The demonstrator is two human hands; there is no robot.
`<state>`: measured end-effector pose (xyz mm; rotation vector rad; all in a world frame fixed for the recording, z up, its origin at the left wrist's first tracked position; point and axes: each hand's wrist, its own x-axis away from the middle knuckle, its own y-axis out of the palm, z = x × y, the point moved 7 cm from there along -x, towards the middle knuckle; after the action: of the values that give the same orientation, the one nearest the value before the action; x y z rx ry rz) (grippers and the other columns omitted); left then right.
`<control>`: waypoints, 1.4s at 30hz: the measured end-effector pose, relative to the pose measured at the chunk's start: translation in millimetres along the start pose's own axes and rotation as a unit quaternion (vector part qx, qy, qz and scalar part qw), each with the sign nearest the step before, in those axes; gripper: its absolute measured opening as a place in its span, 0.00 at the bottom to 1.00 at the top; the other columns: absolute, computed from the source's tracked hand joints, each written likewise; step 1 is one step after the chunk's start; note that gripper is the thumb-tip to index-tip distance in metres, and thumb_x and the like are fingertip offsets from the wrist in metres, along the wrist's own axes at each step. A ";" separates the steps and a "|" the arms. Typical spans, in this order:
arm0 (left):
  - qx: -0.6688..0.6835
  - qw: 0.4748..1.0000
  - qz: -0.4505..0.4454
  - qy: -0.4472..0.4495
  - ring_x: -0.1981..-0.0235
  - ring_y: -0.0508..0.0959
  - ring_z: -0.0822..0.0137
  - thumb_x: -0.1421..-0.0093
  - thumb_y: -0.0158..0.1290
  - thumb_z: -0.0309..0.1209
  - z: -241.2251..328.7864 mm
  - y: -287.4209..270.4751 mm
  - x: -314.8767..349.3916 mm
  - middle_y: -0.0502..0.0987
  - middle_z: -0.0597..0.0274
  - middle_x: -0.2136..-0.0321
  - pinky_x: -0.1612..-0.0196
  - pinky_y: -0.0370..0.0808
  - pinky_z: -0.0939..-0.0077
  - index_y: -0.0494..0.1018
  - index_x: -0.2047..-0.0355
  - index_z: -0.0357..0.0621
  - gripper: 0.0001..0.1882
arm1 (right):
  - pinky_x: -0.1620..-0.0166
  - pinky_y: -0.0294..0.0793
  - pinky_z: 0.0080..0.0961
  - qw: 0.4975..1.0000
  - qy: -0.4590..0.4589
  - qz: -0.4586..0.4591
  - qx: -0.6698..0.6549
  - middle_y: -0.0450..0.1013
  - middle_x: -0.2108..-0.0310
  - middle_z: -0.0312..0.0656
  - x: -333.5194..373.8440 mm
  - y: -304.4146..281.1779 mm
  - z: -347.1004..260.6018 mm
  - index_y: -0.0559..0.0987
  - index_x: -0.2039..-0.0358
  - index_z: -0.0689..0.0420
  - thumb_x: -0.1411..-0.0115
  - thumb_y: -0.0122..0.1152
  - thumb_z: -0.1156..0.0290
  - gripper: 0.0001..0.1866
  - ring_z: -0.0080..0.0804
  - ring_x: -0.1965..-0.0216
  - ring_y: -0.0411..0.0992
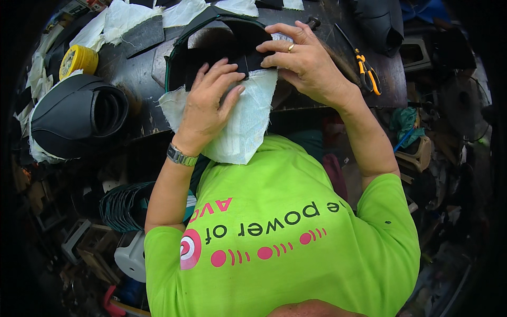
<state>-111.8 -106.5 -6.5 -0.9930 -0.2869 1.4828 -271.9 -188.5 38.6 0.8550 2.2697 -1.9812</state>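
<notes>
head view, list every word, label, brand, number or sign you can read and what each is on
Green shirt: bold black and pink lettering, upside down, beside a round pink emblem; wording not copied out.
Wristwatch: any markings too small to read.
Yellow round object: no legible text.
White cloth: none readable.

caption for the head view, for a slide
Left hand and right hand at a curved, green-edged black piece and frayed white cloth.

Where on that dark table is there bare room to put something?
Left, a bare patch lies between the yellow tub and the green-edged piece; right, a smaller one between the orange tool and the table's right edge. Cloth scraps crowd the far side; left hand and right hand crowd the middle.
</notes>
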 end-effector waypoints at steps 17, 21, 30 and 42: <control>-0.117 0.986 -0.047 0.105 0.37 0.72 0.51 0.38 0.62 0.35 14.6 10.2 7.5 0.74 0.51 0.39 0.34 0.65 0.44 0.79 0.44 0.56 0.20 | 0.59 0.79 0.25 0.949 0.257 0.114 -0.145 0.82 0.64 0.43 -12.9 28.5 22.9 0.83 0.59 0.59 0.37 0.64 0.72 0.08 0.35 0.66 0.82; -0.173 0.976 -0.073 0.107 0.35 0.68 0.51 0.36 0.57 0.41 19.3 13.7 6.9 0.68 0.51 0.36 0.34 0.63 0.44 0.75 0.39 0.65 0.24 | 0.57 0.77 0.22 0.896 0.285 0.096 -0.327 0.80 0.67 0.36 -4.0 34.3 30.5 0.82 0.58 0.62 0.35 0.61 0.75 0.08 0.25 0.66 0.78; -0.206 0.966 -0.123 0.101 0.33 0.62 0.50 0.33 0.52 0.43 24.3 17.6 3.1 0.62 0.48 0.34 0.33 0.58 0.42 0.72 0.37 0.72 0.24 | 0.61 0.76 0.25 0.979 0.119 0.008 -0.167 0.77 0.60 0.38 -10.0 15.2 7.3 0.84 0.55 0.55 0.45 0.67 0.75 0.15 0.31 0.63 0.79; -0.197 0.968 -0.126 0.097 0.31 0.60 0.49 0.32 0.52 0.42 21.9 20.1 5.6 0.62 0.45 0.34 0.32 0.56 0.41 0.73 0.37 0.69 0.22 | 0.56 0.78 0.22 0.945 0.192 0.034 -0.262 0.80 0.60 0.42 0.5 40.9 26.3 0.87 0.60 0.59 0.43 0.71 0.74 0.10 0.29 0.61 0.80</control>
<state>-140.5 -97.3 -9.6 -1.3548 -0.5583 1.1078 -264.8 -210.5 -4.3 1.2994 2.7188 -1.1475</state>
